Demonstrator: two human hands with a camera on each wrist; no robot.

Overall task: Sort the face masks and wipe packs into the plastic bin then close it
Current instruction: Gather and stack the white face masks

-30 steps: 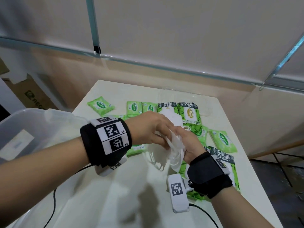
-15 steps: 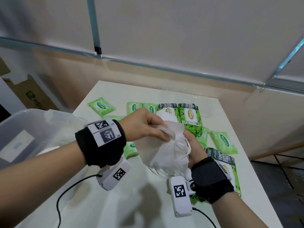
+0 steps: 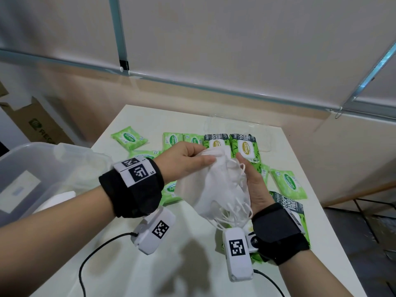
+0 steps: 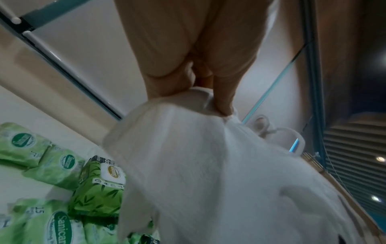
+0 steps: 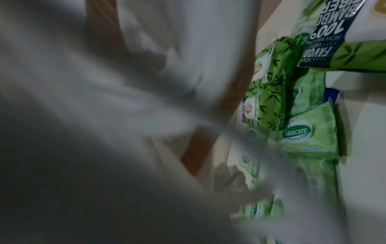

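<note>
Face masks (image 3: 216, 189), a loose white bunch with ear loops dangling, sit lifted above the white table (image 3: 192, 273) between both hands: the left hand (image 3: 184, 161) pinches the top fold with thumb and fingertips while the right hand (image 3: 255, 189) cups the stack from the side, likely so the floppy pile keeps together as one bundle. Green wipe packs (image 3: 288, 184) lie scattered on the table beyond, and the clear plastic bin (image 3: 27, 159) waits open at the left, so that looks the likely drop, probably under the left hand's pinch.
</note>
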